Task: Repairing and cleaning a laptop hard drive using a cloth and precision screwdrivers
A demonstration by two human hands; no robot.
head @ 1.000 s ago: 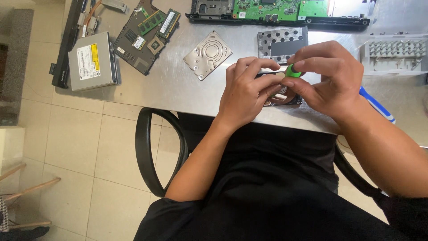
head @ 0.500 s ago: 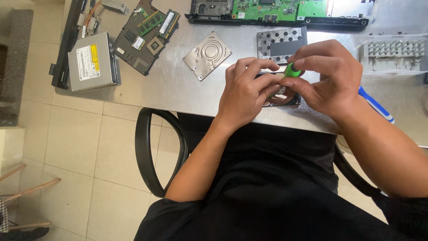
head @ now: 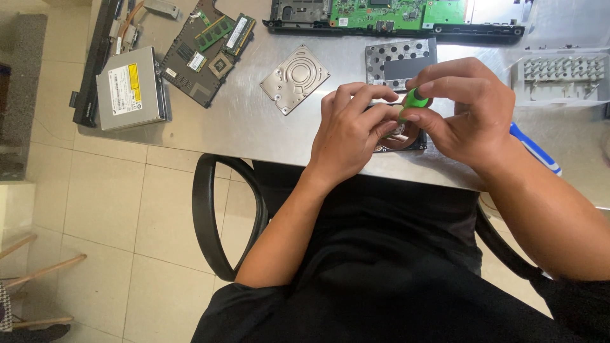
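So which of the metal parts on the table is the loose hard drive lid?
Start at the green circuit board along the steel table's far edge. Just nearer, left of the perforated bracket, lies the hard drive lid. It alone is shiny silver, with a stamped circular relief.

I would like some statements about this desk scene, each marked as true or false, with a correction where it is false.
1. The right hand pinches a green-handled screwdriver. True.
2. The left hand lies flat on the floor tiles. False: it rests on the opened hard drive at the table edge.
3. A silver optical drive lies at the left end of the table. True.
4. The round-embossed metal cover plate is held in the right hand. False: it lies on the table, apart from both hands.
5. A green circuit board sits at the far edge of the table. True.
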